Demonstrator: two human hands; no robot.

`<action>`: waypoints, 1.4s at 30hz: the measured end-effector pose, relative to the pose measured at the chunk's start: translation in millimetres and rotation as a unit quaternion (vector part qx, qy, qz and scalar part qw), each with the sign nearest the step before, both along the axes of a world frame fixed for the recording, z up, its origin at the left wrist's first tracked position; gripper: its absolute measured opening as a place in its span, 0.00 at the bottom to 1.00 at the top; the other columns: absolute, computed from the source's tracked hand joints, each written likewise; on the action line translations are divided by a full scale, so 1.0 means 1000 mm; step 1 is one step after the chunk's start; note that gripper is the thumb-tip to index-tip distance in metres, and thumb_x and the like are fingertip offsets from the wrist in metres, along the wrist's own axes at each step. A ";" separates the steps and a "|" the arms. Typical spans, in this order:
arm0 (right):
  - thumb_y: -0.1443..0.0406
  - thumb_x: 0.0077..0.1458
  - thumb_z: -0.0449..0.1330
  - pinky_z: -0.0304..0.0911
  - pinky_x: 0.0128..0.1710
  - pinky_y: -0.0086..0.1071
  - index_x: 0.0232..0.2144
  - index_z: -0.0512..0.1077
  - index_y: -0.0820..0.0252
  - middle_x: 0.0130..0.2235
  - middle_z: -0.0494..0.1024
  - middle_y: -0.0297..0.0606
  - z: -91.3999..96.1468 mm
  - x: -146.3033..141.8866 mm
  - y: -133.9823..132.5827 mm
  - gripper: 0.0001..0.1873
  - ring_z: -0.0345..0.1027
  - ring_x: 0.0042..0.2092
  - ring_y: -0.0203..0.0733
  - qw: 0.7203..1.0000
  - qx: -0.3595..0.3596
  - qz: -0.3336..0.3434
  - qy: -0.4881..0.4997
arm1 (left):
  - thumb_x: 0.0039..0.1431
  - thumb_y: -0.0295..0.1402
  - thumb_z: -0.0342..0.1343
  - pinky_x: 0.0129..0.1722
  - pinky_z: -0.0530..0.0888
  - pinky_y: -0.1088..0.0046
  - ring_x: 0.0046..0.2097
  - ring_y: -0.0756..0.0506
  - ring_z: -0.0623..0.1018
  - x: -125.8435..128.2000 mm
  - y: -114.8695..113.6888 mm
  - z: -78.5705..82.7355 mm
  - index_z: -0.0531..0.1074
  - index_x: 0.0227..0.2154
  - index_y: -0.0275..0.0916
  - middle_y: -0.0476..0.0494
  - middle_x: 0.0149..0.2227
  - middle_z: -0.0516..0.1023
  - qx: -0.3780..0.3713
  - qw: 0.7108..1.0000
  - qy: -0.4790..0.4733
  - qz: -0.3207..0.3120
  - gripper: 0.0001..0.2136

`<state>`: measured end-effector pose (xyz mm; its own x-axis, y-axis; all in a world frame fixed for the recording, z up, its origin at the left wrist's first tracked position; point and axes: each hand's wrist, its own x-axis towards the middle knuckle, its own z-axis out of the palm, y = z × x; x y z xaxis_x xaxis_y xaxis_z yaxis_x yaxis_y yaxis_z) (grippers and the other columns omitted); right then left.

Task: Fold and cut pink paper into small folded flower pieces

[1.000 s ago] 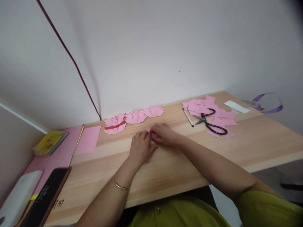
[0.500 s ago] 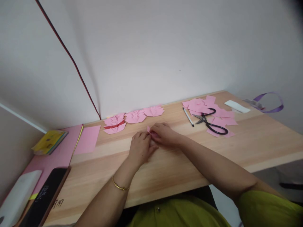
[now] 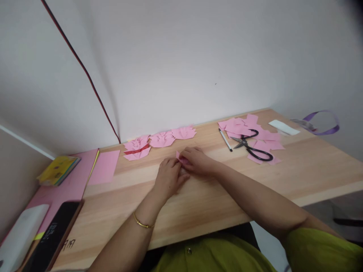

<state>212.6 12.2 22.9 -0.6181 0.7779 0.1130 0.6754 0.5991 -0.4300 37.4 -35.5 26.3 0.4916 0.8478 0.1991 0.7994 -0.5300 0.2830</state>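
A small piece of pink paper point(image 3: 184, 161) lies on the wooden table between my two hands, mostly hidden by the fingers. My right hand point(image 3: 196, 160) is closed on the paper, its fingers curled over it from the right. From the left, my left hand point(image 3: 170, 173) presses its bent fingers at the paper's edge, with the thumb stretched out along the tabletop. Behind the hands stands a row of folded pink paper pieces point(image 3: 162, 139), one with a red strip across it.
Black-handled scissors point(image 3: 243, 142) lie open on pink paper scraps point(image 3: 266, 135) at the right, beside a white pen point(image 3: 225, 139). A white strip point(image 3: 284, 127) sits farther right. At the left are pink sheets point(image 3: 105, 168), a yellow packet point(image 3: 59, 170), a phone point(image 3: 55, 234) and a white device point(image 3: 24, 236).
Almost nothing differs. Both hands keep their place at the pink paper, with only a very slight shift of the view.
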 end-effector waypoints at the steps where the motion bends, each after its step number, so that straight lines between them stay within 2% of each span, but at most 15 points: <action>1: 0.65 0.57 0.53 0.50 0.47 0.36 0.36 0.68 0.61 0.40 0.73 0.41 0.000 0.000 0.000 0.06 0.64 0.45 0.43 1.000 0.001 0.000 0.000 | 0.55 0.41 0.57 0.51 0.65 0.58 0.50 0.40 0.69 0.000 0.000 0.000 0.72 0.43 0.40 0.40 0.46 0.74 -0.001 1.000 0.002 -0.001 0.16; 14: 0.65 0.54 0.56 0.50 0.49 0.37 0.38 0.69 0.61 0.41 0.72 0.42 0.002 0.000 0.000 0.08 0.64 0.46 0.44 1.000 -0.008 -0.004 -0.008 | 0.53 0.45 0.58 0.51 0.64 0.57 0.52 0.39 0.67 -0.002 0.005 -0.005 0.68 0.49 0.39 0.39 0.50 0.72 0.008 0.999 0.028 0.041 0.22; 17: 0.65 0.55 0.55 0.50 0.49 0.37 0.38 0.69 0.61 0.41 0.72 0.41 0.001 0.000 -0.001 0.08 0.64 0.46 0.44 1.000 -0.004 -0.002 -0.007 | 0.54 0.45 0.57 0.52 0.64 0.57 0.52 0.39 0.68 -0.001 0.003 -0.005 0.70 0.47 0.39 0.39 0.50 0.72 0.007 0.999 0.016 0.036 0.21; 23: 0.64 0.58 0.53 0.50 0.48 0.36 0.36 0.68 0.62 0.40 0.73 0.41 0.001 0.000 -0.001 0.07 0.64 0.45 0.43 1.000 -0.004 -0.001 -0.009 | 0.56 0.41 0.56 0.51 0.65 0.58 0.48 0.41 0.70 0.001 0.000 -0.001 0.73 0.41 0.39 0.41 0.44 0.75 0.000 1.000 0.000 0.003 0.14; 36: 0.65 0.56 0.55 0.50 0.48 0.36 0.38 0.68 0.61 0.41 0.72 0.41 0.003 -0.001 -0.001 0.08 0.64 0.46 0.43 1.000 -0.008 -0.008 -0.009 | 0.56 0.44 0.55 0.49 0.65 0.58 0.49 0.40 0.70 -0.001 0.006 0.001 0.72 0.43 0.40 0.40 0.46 0.74 0.004 0.998 0.028 0.049 0.16; 42: 0.65 0.56 0.54 0.51 0.48 0.36 0.37 0.68 0.61 0.41 0.72 0.42 0.002 -0.001 -0.001 0.07 0.64 0.45 0.43 1.000 -0.007 -0.005 -0.009 | 0.56 0.43 0.56 0.52 0.64 0.57 0.50 0.40 0.69 -0.001 0.003 -0.004 0.72 0.44 0.40 0.40 0.47 0.73 0.013 0.999 0.010 0.032 0.16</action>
